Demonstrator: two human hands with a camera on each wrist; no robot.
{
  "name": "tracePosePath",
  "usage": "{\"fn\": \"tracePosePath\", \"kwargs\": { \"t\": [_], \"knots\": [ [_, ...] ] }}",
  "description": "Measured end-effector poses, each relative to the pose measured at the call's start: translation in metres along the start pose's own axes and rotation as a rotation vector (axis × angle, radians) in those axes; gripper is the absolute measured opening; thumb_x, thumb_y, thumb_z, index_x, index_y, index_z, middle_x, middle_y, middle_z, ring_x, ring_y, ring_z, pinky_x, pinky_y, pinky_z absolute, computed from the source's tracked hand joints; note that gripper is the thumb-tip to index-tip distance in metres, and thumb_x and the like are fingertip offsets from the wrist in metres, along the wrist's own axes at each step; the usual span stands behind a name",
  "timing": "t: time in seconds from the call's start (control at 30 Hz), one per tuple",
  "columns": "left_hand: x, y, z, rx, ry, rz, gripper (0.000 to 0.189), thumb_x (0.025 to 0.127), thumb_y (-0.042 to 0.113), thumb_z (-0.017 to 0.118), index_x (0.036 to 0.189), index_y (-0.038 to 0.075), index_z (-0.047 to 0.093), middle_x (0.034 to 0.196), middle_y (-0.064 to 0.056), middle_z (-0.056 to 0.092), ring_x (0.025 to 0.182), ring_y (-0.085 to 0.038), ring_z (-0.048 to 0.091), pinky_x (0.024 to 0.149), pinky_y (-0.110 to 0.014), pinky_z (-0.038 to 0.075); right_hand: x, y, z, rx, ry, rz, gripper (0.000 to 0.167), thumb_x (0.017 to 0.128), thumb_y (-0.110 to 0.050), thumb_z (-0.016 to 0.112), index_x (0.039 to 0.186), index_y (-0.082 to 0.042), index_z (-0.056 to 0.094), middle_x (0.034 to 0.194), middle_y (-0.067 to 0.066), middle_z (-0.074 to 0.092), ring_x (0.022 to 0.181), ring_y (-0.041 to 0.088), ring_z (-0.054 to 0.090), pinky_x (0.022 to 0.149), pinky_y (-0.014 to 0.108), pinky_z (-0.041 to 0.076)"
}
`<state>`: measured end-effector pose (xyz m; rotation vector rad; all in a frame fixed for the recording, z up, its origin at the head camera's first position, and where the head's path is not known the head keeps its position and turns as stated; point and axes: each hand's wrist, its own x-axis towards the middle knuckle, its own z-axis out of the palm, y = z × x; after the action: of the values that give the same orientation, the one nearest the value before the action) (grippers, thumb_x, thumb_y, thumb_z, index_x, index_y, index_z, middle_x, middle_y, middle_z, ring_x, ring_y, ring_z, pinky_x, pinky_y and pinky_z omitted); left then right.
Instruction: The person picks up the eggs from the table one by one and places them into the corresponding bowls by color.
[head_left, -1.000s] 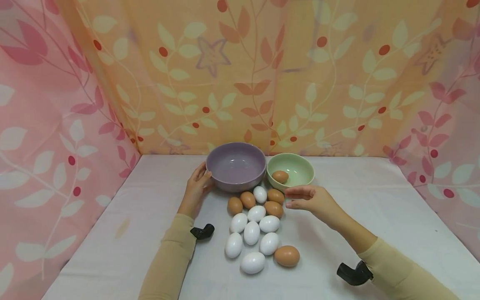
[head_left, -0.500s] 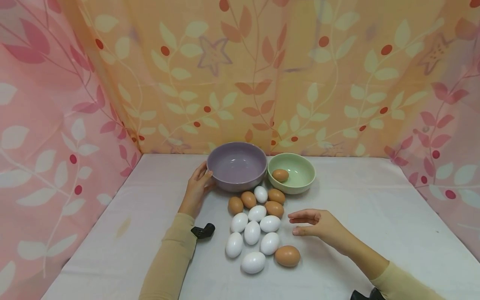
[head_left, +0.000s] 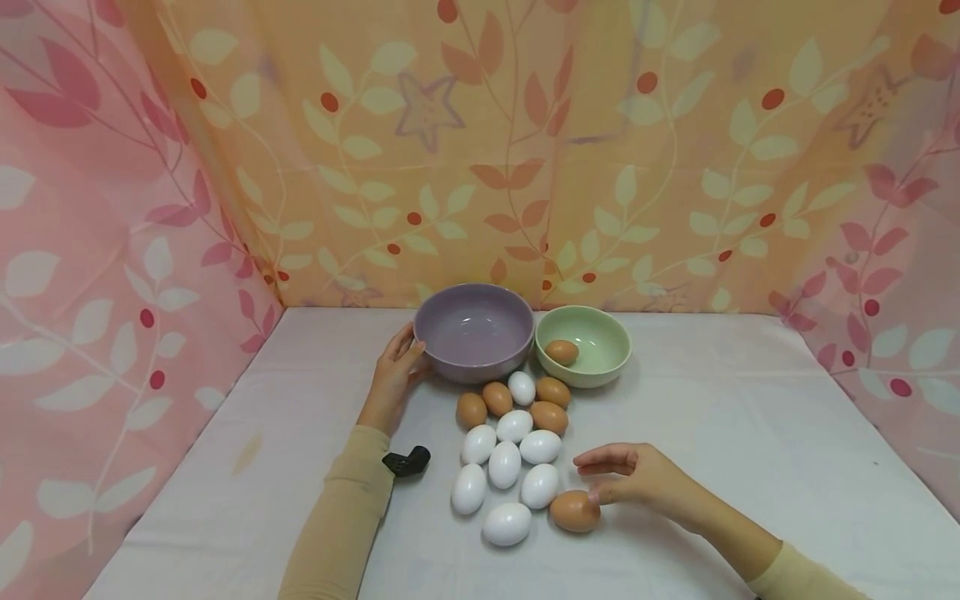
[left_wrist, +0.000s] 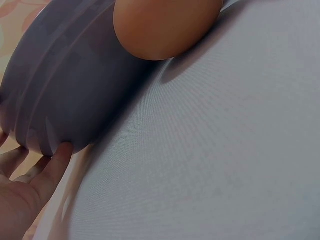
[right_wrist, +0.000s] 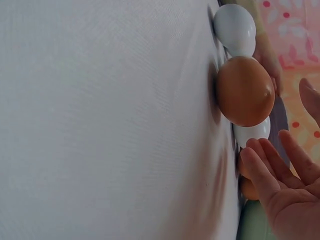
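Observation:
My left hand (head_left: 391, 375) rests against the left side of a purple bowl (head_left: 474, 367); the left wrist view shows fingertips touching its outer wall (left_wrist: 60, 100). Over the table my right hand (head_left: 648, 483) hovers with fingers spread, holding nothing. Just below its thumb, in the head view, lies the nearest brown egg (head_left: 575, 512). The right wrist view shows that brown egg (right_wrist: 245, 91) beyond the fingertips, apart from them. Several white eggs (head_left: 504, 465) and brown eggs (head_left: 472, 411) lie grouped in front of the bowls. One brown egg (head_left: 562, 352) sits inside the green bowl (head_left: 603, 371).
The two bowls stand side by side at the back of the white-clothed table (head_left: 720, 400). Behind them hangs a patterned orange curtain (head_left: 480, 167), with pink patterned cloth (head_left: 97, 333) at the sides. A black wrist device (head_left: 407, 462) sits on the left sleeve.
My right hand has moved from beside the green bowl towards the front, down to the nearest brown egg. The left hand stays at the purple bowl, and the eggs lie as before.

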<state>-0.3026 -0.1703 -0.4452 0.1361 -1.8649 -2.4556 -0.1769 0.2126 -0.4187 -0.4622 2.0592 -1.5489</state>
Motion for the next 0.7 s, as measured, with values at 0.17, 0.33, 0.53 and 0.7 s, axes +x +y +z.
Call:
{"fn": "tracePosePath", "kwargs": {
  "t": [0.17, 0.33, 0.53, 0.7],
  "knots": [
    [-0.0003, 0.0005, -0.0010, 0.007, -0.004, 0.005, 0.059, 0.102, 0.016, 0.055, 0.156, 0.018, 0.031, 0.164, -0.003, 0.028, 0.147, -0.021, 0.034, 0.113, -0.052, 0.041, 0.0001, 0.0030, 0.0031, -0.018, -0.008, 0.028, 0.055, 0.083, -0.017, 0.079, 0.130, 0.004, 0.060, 0.129, 0.021, 0.065, 0.115, 0.015, 0.066, 0.087, 0.017, 0.053],
    [0.0003, 0.0001, -0.0007, 0.006, -0.006, 0.002, 0.060, 0.102, 0.015, 0.055, 0.157, 0.017, 0.030, 0.165, -0.004, 0.026, 0.148, -0.021, 0.033, 0.114, -0.053, 0.039, -0.0007, 0.0055, 0.0052, -0.021, -0.024, 0.029, 0.057, 0.082, -0.018, 0.081, 0.129, 0.006, 0.060, 0.127, 0.020, 0.067, 0.111, 0.010, 0.066, 0.085, 0.018, 0.053],
    [0.0012, -0.0002, -0.0010, 0.000, -0.010, -0.002, 0.060, 0.102, 0.017, 0.055, 0.157, 0.016, 0.029, 0.165, -0.004, 0.026, 0.148, -0.022, 0.032, 0.115, -0.052, 0.039, -0.0019, 0.0078, 0.0073, -0.003, -0.046, 0.017, 0.058, 0.080, -0.015, 0.082, 0.128, 0.009, 0.060, 0.125, 0.022, 0.067, 0.109, 0.011, 0.067, 0.085, 0.018, 0.054],
    [0.0006, -0.0005, -0.0008, -0.002, -0.006, -0.001, 0.060, 0.102, 0.016, 0.056, 0.156, 0.017, 0.031, 0.164, -0.003, 0.028, 0.147, -0.021, 0.034, 0.114, -0.051, 0.041, -0.0012, 0.0064, 0.0094, -0.036, -0.050, 0.006, 0.057, 0.077, -0.013, 0.084, 0.125, 0.008, 0.062, 0.123, 0.021, 0.068, 0.111, 0.015, 0.066, 0.085, 0.017, 0.054]
  ]
}}
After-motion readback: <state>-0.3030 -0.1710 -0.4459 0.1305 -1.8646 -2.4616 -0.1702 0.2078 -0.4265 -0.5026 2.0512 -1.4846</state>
